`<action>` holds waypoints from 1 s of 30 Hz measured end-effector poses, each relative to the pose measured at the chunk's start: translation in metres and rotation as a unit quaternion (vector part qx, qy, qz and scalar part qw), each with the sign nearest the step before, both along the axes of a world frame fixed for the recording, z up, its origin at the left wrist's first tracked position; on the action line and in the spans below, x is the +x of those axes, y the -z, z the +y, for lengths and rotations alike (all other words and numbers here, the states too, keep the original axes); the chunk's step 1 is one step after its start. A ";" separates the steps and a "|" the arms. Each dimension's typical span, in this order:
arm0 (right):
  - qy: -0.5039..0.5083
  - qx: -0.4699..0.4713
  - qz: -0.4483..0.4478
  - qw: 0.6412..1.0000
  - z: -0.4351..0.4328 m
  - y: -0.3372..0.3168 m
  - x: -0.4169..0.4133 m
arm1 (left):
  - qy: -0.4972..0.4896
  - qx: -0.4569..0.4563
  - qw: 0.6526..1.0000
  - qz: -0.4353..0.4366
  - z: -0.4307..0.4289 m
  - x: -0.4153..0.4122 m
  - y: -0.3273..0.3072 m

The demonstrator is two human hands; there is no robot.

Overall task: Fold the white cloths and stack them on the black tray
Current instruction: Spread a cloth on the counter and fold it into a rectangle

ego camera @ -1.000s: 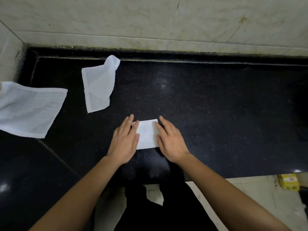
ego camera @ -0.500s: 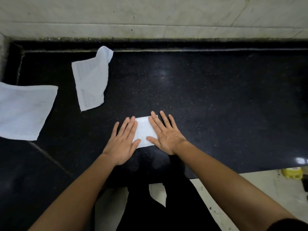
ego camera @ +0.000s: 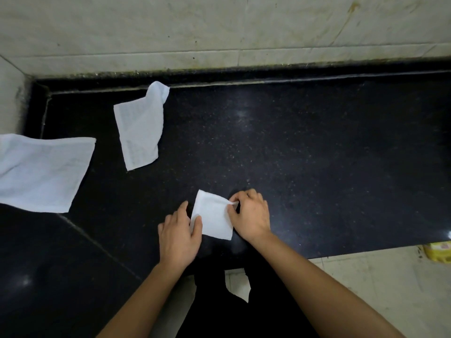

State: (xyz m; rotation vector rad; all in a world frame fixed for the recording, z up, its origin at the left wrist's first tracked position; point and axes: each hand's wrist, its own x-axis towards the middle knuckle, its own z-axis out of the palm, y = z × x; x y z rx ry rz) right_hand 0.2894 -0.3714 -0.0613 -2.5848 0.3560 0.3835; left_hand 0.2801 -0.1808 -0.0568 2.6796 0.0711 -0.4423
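Far left, at the frame edge: an unfolded white cloth lies spread flat on the black stone counter. It looks to be waiting its turn.

Just right of it, nearer the tiled wall: a second white cloth, loosely doubled over, with its top corner rumpled up toward the counter's back lip. Not yet neatly folded, by the look of it.

Centre, near the counter's front edge: the left hand holds the small folded cloth at its lower left corner. The thumb lies on top and the fingers run along the left edge. Probably an anchoring pinch, so the layers don't slide.

The folded cloth sits between the two hands, turned slightly askew on the counter, a compact rectangle several layers thick.

The right hand has curled fingers and pinches the cloth's upper right corner between thumb and fingertips. The corner is raised a little off the stone. My guess is a last tidy of the fold, or the start of a lift.

Far right, on the pale floor below the counter: a yellow packet, partly cut off.

The black tray is not in view, so nothing shows as stacked.
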 end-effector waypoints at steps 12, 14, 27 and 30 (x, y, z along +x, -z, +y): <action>0.084 0.301 0.060 0.948 -0.018 -0.014 0.000 | 0.146 -0.074 0.981 0.102 -0.002 0.077 -0.014; 0.107 0.363 0.056 0.924 -0.023 -0.023 -0.002 | 0.097 -0.180 0.971 0.124 0.004 0.071 -0.026; 0.112 0.527 -0.131 0.832 0.004 -0.215 0.051 | -0.150 -0.567 0.810 0.001 0.008 0.072 -0.226; 0.127 0.535 -0.177 0.816 0.006 -0.257 0.051 | -0.142 -0.628 0.765 0.003 0.004 0.077 -0.261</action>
